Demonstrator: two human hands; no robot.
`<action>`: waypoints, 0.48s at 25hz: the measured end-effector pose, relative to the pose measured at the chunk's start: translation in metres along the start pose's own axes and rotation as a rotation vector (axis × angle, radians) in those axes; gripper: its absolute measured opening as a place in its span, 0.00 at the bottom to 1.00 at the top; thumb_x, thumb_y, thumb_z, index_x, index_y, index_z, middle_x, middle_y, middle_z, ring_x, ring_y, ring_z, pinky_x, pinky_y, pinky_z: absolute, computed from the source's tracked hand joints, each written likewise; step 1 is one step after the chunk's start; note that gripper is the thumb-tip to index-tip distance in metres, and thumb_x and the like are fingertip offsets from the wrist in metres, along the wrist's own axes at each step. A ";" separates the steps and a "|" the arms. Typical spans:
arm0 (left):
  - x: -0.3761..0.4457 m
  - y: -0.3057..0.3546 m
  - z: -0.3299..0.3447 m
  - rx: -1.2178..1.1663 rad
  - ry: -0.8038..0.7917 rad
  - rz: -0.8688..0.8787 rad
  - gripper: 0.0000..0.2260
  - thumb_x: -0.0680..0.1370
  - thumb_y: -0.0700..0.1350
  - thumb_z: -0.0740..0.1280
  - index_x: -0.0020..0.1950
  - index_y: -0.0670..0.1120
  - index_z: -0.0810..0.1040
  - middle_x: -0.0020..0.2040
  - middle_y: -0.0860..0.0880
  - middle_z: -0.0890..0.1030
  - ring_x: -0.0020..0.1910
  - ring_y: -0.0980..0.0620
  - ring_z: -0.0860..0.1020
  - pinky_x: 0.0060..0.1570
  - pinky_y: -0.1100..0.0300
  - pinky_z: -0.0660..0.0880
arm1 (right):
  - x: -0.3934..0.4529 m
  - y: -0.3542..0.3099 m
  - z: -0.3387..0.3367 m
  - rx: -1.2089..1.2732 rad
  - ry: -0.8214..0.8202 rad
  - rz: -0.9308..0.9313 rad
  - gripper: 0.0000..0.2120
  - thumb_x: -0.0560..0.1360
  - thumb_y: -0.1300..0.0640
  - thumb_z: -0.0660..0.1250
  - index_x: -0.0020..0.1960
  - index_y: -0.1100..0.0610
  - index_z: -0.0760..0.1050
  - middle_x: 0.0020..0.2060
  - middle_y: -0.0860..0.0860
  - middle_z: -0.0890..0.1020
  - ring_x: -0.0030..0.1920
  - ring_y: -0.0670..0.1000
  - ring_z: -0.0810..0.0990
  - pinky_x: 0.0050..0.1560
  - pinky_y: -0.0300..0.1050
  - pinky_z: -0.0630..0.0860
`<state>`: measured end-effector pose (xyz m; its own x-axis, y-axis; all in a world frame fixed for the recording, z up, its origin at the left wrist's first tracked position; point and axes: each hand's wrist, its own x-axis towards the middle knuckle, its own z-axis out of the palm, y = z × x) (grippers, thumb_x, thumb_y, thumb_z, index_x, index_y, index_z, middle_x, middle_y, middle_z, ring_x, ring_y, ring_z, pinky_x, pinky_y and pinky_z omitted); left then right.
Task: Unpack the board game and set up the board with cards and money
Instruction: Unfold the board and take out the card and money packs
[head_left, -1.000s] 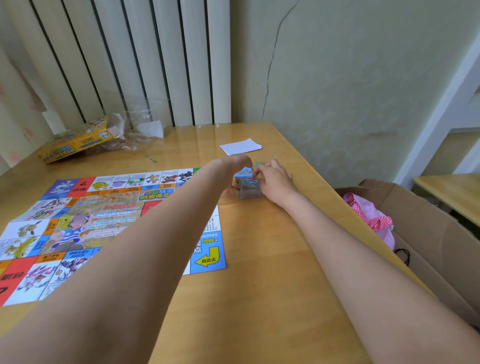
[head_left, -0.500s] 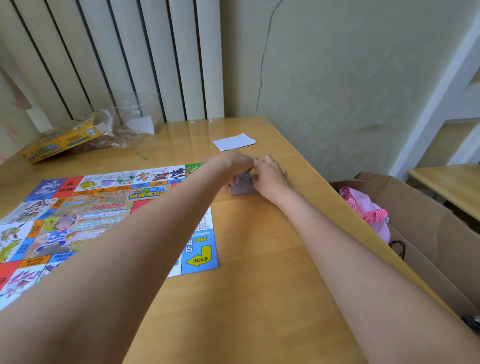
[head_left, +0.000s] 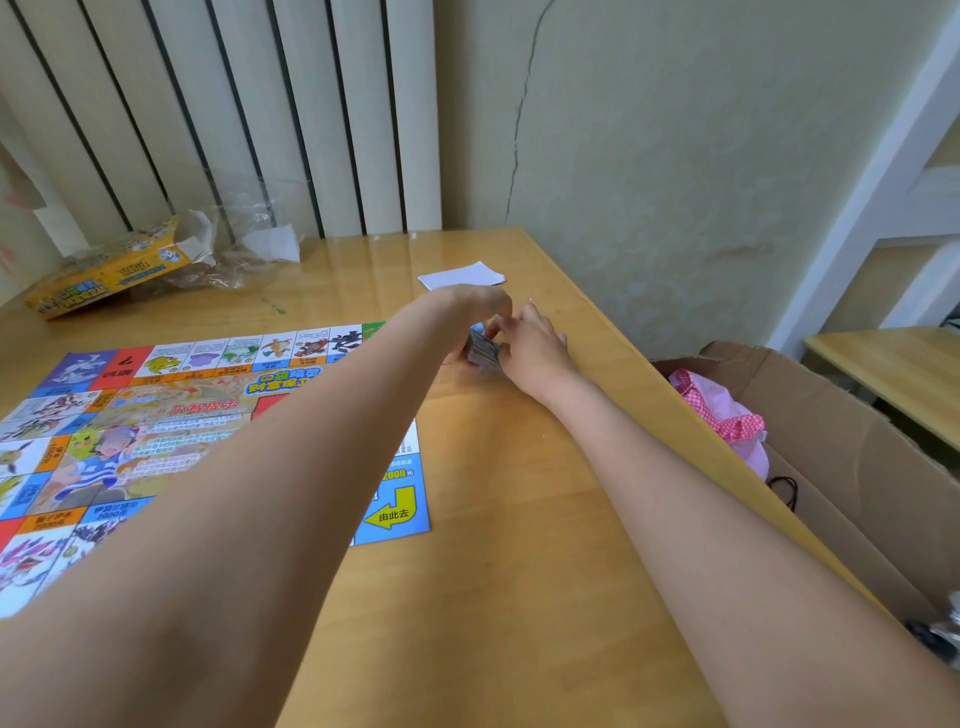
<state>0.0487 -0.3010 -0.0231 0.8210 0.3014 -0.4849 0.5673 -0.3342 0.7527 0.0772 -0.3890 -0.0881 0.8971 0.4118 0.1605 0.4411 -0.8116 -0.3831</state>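
Both bare forearms stretch forward toward twelve o'clock and converge, the left crossing in from seven o'clock, the right from five o'clock. The left hand arches down from above with fingers curled; the right hand lies just beside it at three o'clock, knuckles up, fingertips meeting the left's.

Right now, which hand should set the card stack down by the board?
Left, probably. The left hand grips the card stack from the game board side; the right hand only pinches its far edge.
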 end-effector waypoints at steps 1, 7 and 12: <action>-0.001 0.000 -0.001 0.045 0.007 0.013 0.10 0.76 0.44 0.61 0.52 0.39 0.68 0.40 0.42 0.75 0.35 0.46 0.76 0.44 0.58 0.74 | 0.000 0.000 0.000 -0.002 0.003 -0.003 0.17 0.77 0.63 0.55 0.63 0.55 0.70 0.61 0.56 0.67 0.65 0.56 0.65 0.62 0.50 0.62; -0.002 -0.014 -0.008 0.158 0.101 0.066 0.08 0.78 0.43 0.58 0.40 0.43 0.69 0.39 0.47 0.73 0.35 0.50 0.71 0.41 0.59 0.67 | 0.000 0.001 0.001 0.044 0.013 -0.008 0.17 0.77 0.65 0.55 0.62 0.55 0.72 0.61 0.54 0.68 0.69 0.55 0.62 0.62 0.48 0.60; 0.004 -0.020 -0.008 0.235 0.192 0.153 0.11 0.78 0.47 0.62 0.41 0.41 0.68 0.37 0.45 0.72 0.40 0.46 0.74 0.50 0.56 0.73 | 0.001 0.001 0.003 0.043 0.032 -0.006 0.18 0.76 0.65 0.55 0.63 0.55 0.72 0.61 0.54 0.68 0.67 0.55 0.64 0.61 0.48 0.61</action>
<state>0.0401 -0.2859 -0.0366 0.8831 0.3871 -0.2653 0.4566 -0.5782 0.6762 0.0788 -0.3880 -0.0913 0.8951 0.4027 0.1914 0.4456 -0.7905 -0.4203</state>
